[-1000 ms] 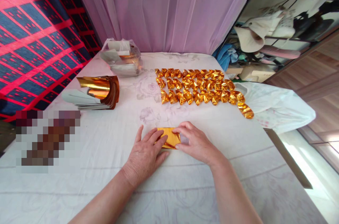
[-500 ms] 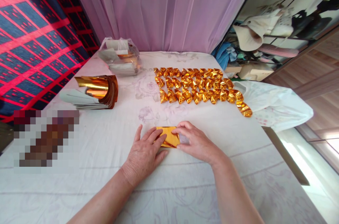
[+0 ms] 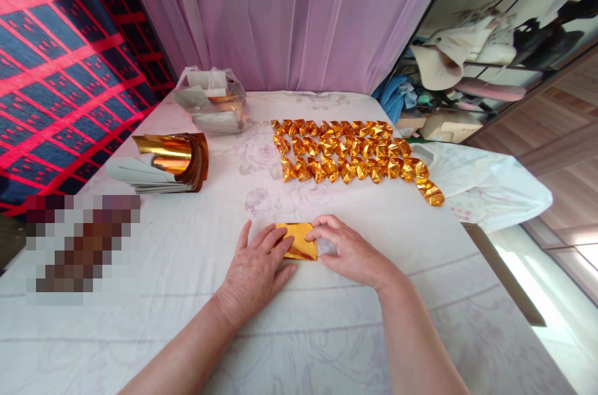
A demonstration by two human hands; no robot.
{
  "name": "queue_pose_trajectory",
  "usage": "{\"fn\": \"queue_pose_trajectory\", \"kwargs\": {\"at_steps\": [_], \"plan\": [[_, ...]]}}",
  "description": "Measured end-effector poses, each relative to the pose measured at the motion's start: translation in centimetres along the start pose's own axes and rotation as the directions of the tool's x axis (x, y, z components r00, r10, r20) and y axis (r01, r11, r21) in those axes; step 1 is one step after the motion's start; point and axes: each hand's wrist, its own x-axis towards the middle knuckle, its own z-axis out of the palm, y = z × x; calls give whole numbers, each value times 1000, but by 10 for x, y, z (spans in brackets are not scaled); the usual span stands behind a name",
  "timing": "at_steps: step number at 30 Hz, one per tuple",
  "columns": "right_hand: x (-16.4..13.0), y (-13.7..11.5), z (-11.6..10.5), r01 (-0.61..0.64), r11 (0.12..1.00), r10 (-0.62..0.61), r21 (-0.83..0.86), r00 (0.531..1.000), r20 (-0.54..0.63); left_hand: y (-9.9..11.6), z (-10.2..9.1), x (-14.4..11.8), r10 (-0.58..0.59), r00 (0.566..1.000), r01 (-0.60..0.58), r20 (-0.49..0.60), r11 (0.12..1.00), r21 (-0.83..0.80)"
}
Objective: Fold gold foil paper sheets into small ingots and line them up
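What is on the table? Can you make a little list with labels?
left hand: flat on the gold sheet
right hand: pinching the sheet's right edge
folded pieces: gold, in rows behind the hands
stack: curled gold sheets, far left
bag: clear, at the back
table: white flowered cloth
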Motion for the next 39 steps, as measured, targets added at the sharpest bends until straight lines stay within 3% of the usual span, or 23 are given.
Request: {"fn": "queue_pose_trajectory", "kwargs": {"at_steps": [4, 7, 9, 12, 18, 25, 31, 39], "plan": [[1, 7, 1, 14, 994, -9, 109, 999, -46, 0, 1, 0, -6, 1000, 6, 3, 1000, -5], [5, 18, 7, 11, 962, 33, 273, 987, -158, 1, 2, 0, -7, 1000, 7, -1, 1000, -7], [9, 24, 12, -21, 936, 126, 351, 952, -280, 0, 3, -1, -7, 1000, 7, -5, 1000, -9], [11, 21, 21, -95, 907, 259, 410, 895, -364, 0, 4, -1, -8, 1000, 8, -10, 1000, -12], [0, -8, 42, -18, 932, 166, 362, 909, -383, 1, 3, 0, -19, 1000, 19, -14, 1000, -17], [-4, -12, 65, 1, 981, 97, 196, 866, -491, 0, 4, 1, -33, 999, 33, 0, 999, -26], [-4, -11, 69, 59, 995, -7, 86, 861, -509, -2, 3, 0, -35, 999, 36, 39, 999, -38], [-6, -12, 69, 68, 997, -39, 42, 874, -484, -3, 3, 1, -40, 998, 43, 54, 998, -55]]}}
